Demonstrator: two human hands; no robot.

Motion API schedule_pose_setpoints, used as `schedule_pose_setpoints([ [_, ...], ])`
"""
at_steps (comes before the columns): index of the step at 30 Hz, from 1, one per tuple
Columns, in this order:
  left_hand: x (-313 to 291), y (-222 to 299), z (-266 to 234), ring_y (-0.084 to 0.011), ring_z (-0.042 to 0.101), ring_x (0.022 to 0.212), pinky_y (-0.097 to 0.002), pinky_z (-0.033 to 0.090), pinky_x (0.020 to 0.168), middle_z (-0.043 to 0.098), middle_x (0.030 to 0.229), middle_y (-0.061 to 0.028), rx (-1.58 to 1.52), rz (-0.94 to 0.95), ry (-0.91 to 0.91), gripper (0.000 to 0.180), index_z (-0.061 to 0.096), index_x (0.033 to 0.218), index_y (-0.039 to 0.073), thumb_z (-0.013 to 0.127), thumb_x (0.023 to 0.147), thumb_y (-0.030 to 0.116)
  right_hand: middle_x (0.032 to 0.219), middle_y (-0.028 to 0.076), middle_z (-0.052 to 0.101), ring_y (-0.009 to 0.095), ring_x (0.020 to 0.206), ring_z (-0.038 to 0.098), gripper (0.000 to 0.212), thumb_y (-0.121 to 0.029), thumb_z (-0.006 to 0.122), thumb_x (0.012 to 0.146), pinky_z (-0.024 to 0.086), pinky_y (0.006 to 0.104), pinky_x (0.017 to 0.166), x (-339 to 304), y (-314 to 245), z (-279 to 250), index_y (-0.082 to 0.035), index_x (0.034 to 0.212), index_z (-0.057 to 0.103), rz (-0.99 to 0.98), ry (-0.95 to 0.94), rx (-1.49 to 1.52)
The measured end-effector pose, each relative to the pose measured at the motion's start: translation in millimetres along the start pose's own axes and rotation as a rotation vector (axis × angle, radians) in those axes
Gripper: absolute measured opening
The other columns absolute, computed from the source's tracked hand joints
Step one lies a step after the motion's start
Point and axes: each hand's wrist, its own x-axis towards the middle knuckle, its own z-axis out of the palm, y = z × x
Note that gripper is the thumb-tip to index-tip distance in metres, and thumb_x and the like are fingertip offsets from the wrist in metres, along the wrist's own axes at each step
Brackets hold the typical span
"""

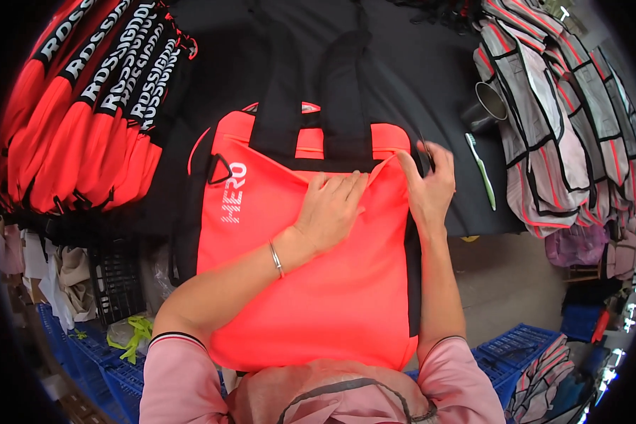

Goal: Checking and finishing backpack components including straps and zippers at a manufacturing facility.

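A bright coral-red backpack with black side panels lies before me, its two black shoulder straps running away over the far edge. White lettering and a black triangular loop mark its left side. My left hand rests flat on the front panel, fingers stretched to the black-trimmed upper edge. At the upper right corner, my right hand is closed round a small dark pointed tool, probably thread snips, partly hidden by the fingers. Its thumb touches the raised coral fabric.
Red bags with black bands are stacked at the left of the black-covered table. Toward the right lie a grey cup, a green-and-white toothbrush and stacked grey bag pieces. Blue crates stand below.
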Motion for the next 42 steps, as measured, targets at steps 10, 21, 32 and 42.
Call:
schedule_pose_setpoints([
  [10,38,-19,8,-0.0254,0.064,0.082,-0.0350,0.053,0.069,0.062,0.102,-0.0114,-0.453,-0.312,0.054,0.028,0.066,0.112,0.003,0.071,0.086,0.011,0.110,0.021,0.070,0.035,0.106,0.066,0.047,-0.025,0.076,0.079,0.050,0.0389,0.093,28,33,11,0.002,0.115,0.063,0.151,-0.182,-0.143],
  [21,41,-2,25,-0.0175,0.065,0.069,-0.0305,0.053,0.057,0.062,0.090,-0.0008,-0.376,-0.097,-0.019,0.026,0.072,0.109,0.014,0.074,0.083,0.011,0.111,0.017,0.070,0.028,0.106,0.067,0.041,-0.018,0.077,0.080,0.049,0.0344,0.095,-7,29,-10,0.004,0.112,0.062,0.196,-0.039,-0.003],
  [32,27,7,28,-0.0194,0.065,0.067,-0.0299,0.054,0.055,0.063,0.081,-0.0062,-0.383,-0.077,0.243,0.012,0.067,0.088,0.001,0.076,0.079,0.001,0.110,0.015,0.064,0.028,0.103,0.063,0.043,-0.023,0.073,0.088,0.050,0.0360,0.090,-5,36,-16,-0.001,0.123,0.061,-0.067,-0.141,-0.071],
  [42,20,12,25,-0.0238,0.062,0.068,-0.0325,0.051,0.057,0.060,0.078,-0.0099,-0.527,-0.255,0.263,0.008,0.061,0.083,-0.002,0.069,0.083,-0.005,0.083,0.004,0.057,0.022,0.082,0.057,0.024,-0.021,0.077,0.078,0.047,0.0354,0.071,51,-6,-56,-0.007,0.094,0.066,-0.712,-0.506,-0.345],
])
